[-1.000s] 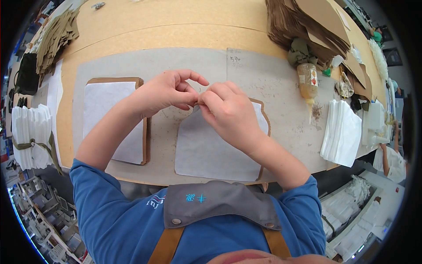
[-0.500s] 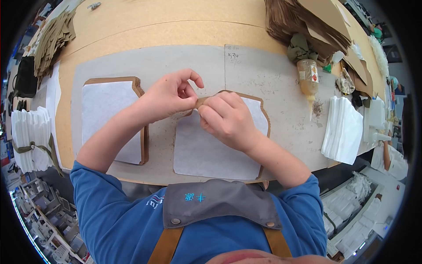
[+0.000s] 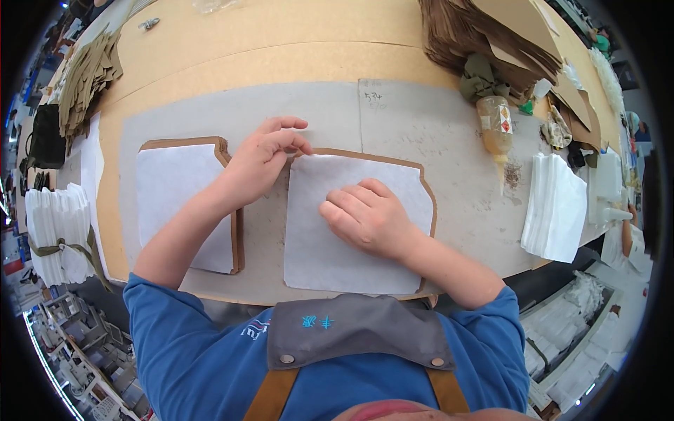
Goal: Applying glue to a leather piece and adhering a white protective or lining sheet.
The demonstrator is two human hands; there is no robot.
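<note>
A white sheet (image 3: 337,252) lies on a brown-edged stack of cut pieces (image 3: 372,156) in front of me. At its upper left corner is my left hand (image 3: 263,158), fingers apart and bent, the fingertips at the brown edge. Its thumb is hidden, and I see nothing held in it. My right hand (image 3: 372,219) rests on the middle of the sheet, palm down with the fingers loosely bent. A second stack with a white top sheet (image 3: 179,189) and brown edges lies to the left, partly under my left forearm.
A grey board (image 3: 414,112) covers the near tabletop. At right are a glue bottle (image 3: 496,130), nozzle toward me, and folded white pieces (image 3: 554,207). Brown pieces (image 3: 484,42) pile at the back right; olive-brown strips (image 3: 88,81) and a tied white bundle (image 3: 60,231) sit left.
My hands have moved apart. The sheet's corner, earlier pinched up and folded back between them, now lies flat. My right hand has come down onto the sheet; my left stays near the corner.
</note>
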